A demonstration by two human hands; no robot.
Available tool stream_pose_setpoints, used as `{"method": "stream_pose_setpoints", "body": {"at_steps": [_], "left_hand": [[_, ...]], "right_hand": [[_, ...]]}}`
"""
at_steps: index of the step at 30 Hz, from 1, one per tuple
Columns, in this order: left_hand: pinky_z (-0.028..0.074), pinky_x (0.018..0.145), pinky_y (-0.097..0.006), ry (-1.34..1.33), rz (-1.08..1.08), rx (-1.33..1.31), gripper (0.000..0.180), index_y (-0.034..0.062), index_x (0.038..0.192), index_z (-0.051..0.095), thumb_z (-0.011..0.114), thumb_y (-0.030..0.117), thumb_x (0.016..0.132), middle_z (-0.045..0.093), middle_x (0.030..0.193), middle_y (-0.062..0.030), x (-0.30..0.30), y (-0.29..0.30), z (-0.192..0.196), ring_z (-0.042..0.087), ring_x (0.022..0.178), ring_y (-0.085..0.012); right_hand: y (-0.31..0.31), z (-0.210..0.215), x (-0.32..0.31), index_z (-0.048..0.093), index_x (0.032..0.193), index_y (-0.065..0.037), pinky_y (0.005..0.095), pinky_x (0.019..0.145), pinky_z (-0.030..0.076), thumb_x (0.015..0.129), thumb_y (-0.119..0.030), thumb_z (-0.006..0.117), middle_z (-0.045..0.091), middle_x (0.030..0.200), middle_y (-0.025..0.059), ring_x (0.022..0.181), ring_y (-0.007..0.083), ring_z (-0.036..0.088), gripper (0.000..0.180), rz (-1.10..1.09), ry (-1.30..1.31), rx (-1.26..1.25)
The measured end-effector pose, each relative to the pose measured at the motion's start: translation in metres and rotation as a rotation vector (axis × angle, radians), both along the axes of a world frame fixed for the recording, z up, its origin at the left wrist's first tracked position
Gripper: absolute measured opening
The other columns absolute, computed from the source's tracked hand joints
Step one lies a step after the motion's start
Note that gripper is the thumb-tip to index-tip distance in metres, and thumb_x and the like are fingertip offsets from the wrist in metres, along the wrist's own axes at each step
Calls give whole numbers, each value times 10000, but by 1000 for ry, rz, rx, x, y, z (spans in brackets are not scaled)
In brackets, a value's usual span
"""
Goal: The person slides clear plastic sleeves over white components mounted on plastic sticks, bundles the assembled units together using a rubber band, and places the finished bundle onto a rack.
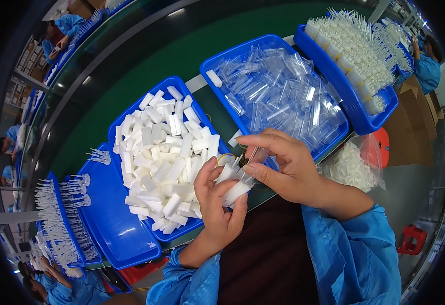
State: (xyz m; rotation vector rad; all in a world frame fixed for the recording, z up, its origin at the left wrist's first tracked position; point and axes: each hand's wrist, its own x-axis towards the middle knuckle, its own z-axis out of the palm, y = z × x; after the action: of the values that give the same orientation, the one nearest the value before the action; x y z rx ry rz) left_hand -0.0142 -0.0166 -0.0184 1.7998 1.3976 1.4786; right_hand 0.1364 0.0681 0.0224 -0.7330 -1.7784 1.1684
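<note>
My left hand [217,211] is closed round a few white plastic pieces [236,193], some with thin stems pointing up. Above it, my right hand [291,170] pinches a clear plastic sleeve [254,156] between thumb and fingers. The sleeve's lower end meets the stems at the left hand; whether it is around them I cannot tell. Just left of my hands is a blue tray [114,122] heaped with white blocks [159,162]. Beyond my right hand, another blue tray [207,63] holds many loose clear sleeves [278,91].
Stemmed white pieces fill a blue bin [357,114] at far right and trays [60,223] at far left. A blue tray [121,223] holds a few near its edge. Behind runs a green belt [156,61]. A bag of white parts [352,165] and a red stool [412,240] stand right.
</note>
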Motion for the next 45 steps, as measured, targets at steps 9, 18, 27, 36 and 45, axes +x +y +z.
{"method": "stream_pose_setpoints", "body": {"at_steps": [9, 18, 27, 36, 45], "left_hand": [[351, 931, -408, -1, 43, -26, 236, 1, 1025, 511, 583, 59, 807, 297, 1324, -250, 1, 0, 6, 413, 1107, -331], [325, 954, -401, -121, 21, -92, 222, -8, 1030, 496, 559, 89, 840, 309, 1326, -246, 1, 0, 5, 400, 1122, -313], [324, 959, -395, -167, 33, -103, 227, -13, 1032, 486, 552, 112, 854, 322, 1323, -241, 2, 2, 4, 399, 1132, -303], [341, 955, -364, -155, 6, -127, 219, 6, 1049, 456, 527, 104, 868, 304, 1339, -222, 1, 2, 5, 431, 1128, -267], [362, 938, -353, -279, 2, -96, 142, 16, 997, 471, 501, 107, 892, 338, 1315, -215, 2, 5, 2, 467, 1097, -256]], "right_hand": [[-5, 0, 2, 577, 1103, 8, 213, 709, 484, 854, -103, 615, 620, 919, 68, 821, 89, 602, 275, 109, 184, -504], [-6, -2, 4, 571, 1101, 29, 253, 787, 480, 868, -65, 586, 617, 915, 79, 842, 131, 599, 252, 103, 252, -664], [-9, -13, 3, 604, 1054, 20, 208, 727, 489, 853, -84, 618, 644, 934, 81, 844, 104, 618, 227, 56, 296, -556], [-12, -18, 2, 603, 1030, 27, 191, 696, 488, 848, -83, 626, 642, 909, 81, 843, 101, 613, 214, 38, 311, -546], [-20, -20, -3, 599, 1011, 28, 209, 730, 492, 843, -55, 625, 620, 930, 87, 857, 111, 607, 189, 11, 384, -489]]}}
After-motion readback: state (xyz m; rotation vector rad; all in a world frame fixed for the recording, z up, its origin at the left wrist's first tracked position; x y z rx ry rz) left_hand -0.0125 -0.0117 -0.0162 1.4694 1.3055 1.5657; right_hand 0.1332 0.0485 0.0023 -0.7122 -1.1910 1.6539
